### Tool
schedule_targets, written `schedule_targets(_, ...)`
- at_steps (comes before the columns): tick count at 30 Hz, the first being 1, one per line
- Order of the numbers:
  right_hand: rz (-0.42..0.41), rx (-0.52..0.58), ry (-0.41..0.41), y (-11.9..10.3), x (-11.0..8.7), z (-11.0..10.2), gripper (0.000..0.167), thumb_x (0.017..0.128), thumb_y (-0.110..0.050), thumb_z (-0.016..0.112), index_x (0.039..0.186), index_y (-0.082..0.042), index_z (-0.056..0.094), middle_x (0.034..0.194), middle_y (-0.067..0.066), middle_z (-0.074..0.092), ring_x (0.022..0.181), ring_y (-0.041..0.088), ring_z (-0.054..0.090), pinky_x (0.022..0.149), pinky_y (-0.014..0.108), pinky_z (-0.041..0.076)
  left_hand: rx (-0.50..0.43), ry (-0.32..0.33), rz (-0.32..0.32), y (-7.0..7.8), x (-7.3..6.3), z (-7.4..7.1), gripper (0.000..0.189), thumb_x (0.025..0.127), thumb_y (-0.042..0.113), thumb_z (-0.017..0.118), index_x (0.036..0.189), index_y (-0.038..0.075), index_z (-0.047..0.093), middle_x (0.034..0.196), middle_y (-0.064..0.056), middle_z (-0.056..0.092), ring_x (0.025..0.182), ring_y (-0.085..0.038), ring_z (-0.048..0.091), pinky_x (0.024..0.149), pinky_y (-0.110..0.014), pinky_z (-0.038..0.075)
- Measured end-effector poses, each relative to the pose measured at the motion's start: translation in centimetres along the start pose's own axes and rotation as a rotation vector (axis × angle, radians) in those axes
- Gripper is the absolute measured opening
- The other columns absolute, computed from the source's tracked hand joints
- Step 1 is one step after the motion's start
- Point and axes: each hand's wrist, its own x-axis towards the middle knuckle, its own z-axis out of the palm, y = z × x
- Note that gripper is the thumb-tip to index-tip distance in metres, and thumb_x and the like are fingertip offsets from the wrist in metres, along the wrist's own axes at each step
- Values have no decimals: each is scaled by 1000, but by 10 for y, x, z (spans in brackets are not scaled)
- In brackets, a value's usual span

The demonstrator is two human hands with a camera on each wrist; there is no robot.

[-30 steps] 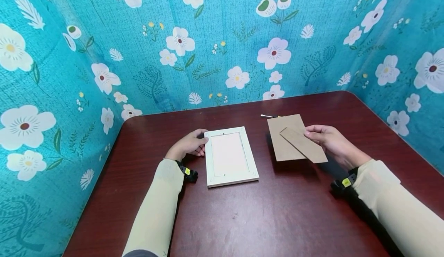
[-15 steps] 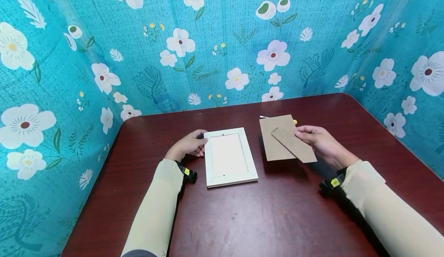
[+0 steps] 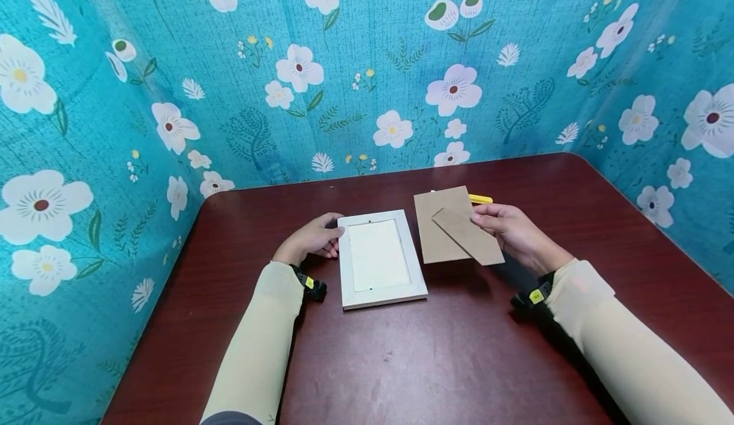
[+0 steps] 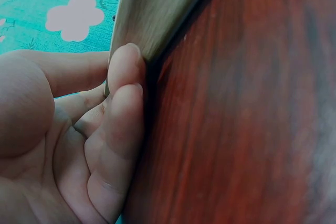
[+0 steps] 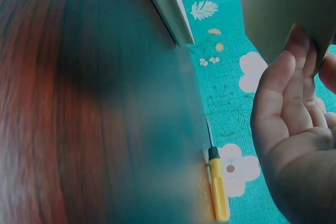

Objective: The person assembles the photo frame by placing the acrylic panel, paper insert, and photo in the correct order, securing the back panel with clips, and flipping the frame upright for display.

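A white picture frame point(image 3: 385, 295) lies back side up on the table, a pale panel filling its opening. My left hand point(image 3: 312, 237) grips its upper left edge, thumb on top; the left wrist view shows curled fingers against the frame's side point(image 4: 155, 14). To the right, my right hand point(image 3: 518, 234) pinches a brown backing board point(image 3: 432, 240) by its right edge, above the table. An easel leg point(image 3: 470, 237) slants across the board. In the right wrist view, the board's underside point(image 5: 283, 14) shows above my fingers. Board and frame are apart.
A yellow-handled screwdriver point(image 5: 218, 187) lies behind the board near the table's far edge; in the head view only its handle point(image 3: 480, 199) shows well. The dark red table point(image 3: 390, 361) meets a blue flowered cloth point(image 3: 355, 93) at the back and sides.
My right hand has carried the backing board leftward, nearer the frame, uncovering the screwdriver's yellow handle. My left hand and the frame have stayed in place.
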Motion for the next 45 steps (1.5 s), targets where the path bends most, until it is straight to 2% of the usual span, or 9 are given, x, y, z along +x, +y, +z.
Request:
schedule_targets(9,-14,54,-27,1,8,16,12,99,-9,58,110,-5,60,98,4,68,83,14,67,71,31,57,-6,0,-1,0,0,0,42,102,25,53,142,19,40,81,-15,59,60,-21,60,60,-32,55)
schedule_targets(15,-26,44,-39,2,12,23,15,99,-10,58,113,-4,57,98,2,67,85,11,64,74,28,55,7,1,1,0,-1,-1,44,102,25,54,143,19,40,83,-15,59,60,-21,60,61,-32,55)
schedule_targets(20,-46,43,-36,4,15,27,10,98,-7,59,108,-6,60,96,0,65,84,9,61,74,24,53,7,1,-4,1,-1,-1,43,102,26,54,142,19,40,83,-16,59,61,-21,60,61,-32,55)
schedule_targets(26,-37,22,-34,7,17,31,8,98,-9,60,105,-7,60,88,-3,60,76,8,53,68,21,48,4,0,-8,1,0,0,42,102,26,53,142,20,40,81,-15,59,60,-21,60,61,-32,55)
schedule_targets(32,-24,-42,-34,9,20,34,13,98,-13,60,108,-5,58,78,-3,49,70,11,42,61,22,39,-5,-2,-7,2,0,0,41,103,25,52,141,19,40,80,-14,59,59,-21,60,60,-32,55)
schedule_targets(40,-16,-60,-57,11,25,39,13,98,-12,60,108,-4,58,77,-2,48,67,12,41,58,24,34,-5,-4,-8,1,1,-1,40,103,25,52,141,20,40,80,-14,59,59,-21,60,60,-31,54)
schedule_targets(45,9,-75,-58,13,27,45,19,97,-13,61,112,-1,57,81,-1,52,69,12,43,59,23,36,-9,-1,-13,0,2,-1,40,103,25,52,141,19,41,79,-14,59,58,-21,61,59,-32,55)
